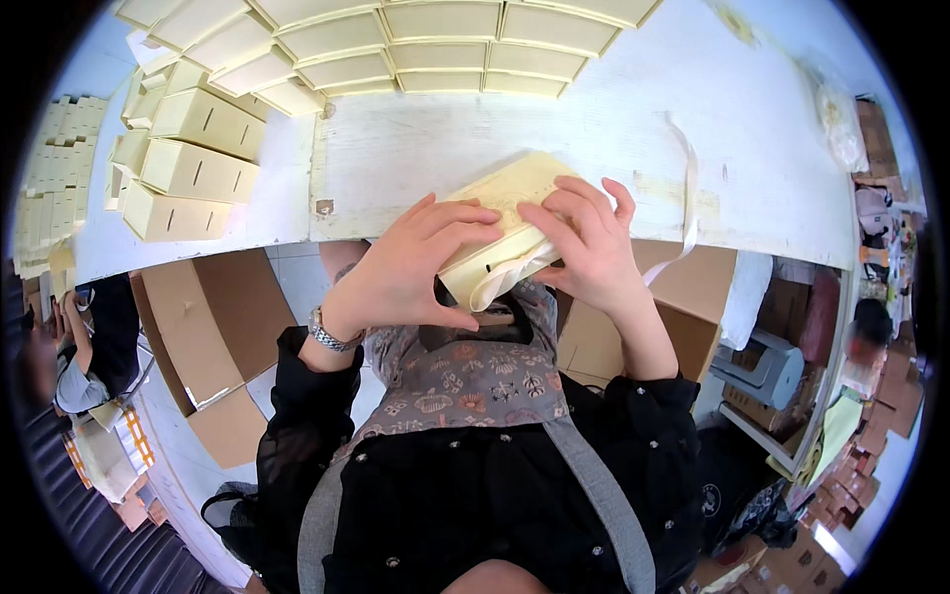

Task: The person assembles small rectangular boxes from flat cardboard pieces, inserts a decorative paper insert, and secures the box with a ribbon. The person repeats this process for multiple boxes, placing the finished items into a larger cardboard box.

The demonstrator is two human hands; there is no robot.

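Note:
A pale yellow box (498, 190) with a faint pattern on its top is tilted at the near edge of the white table. My left hand (414, 259) grips its left end, fingers over the top and thumb below. On the right, my right hand (592, 238) has its fingers curled over the box, the thumb down by its near side. A cream ribbon (517, 274) runs in a loose fold along that near side, beside a small dark slot. Another stretch of ribbon (690, 188) trails on the table and over its edge, past my right wrist.
Rows of pale yellow boxes (440, 54) stand at the back of the table (396, 148). More slotted boxes (203, 168) are stacked at the left. Open cardboard cartons (203, 327) sit below the edge. A grey-blue machine (767, 368) is at the right. Another person (84, 346) works far left.

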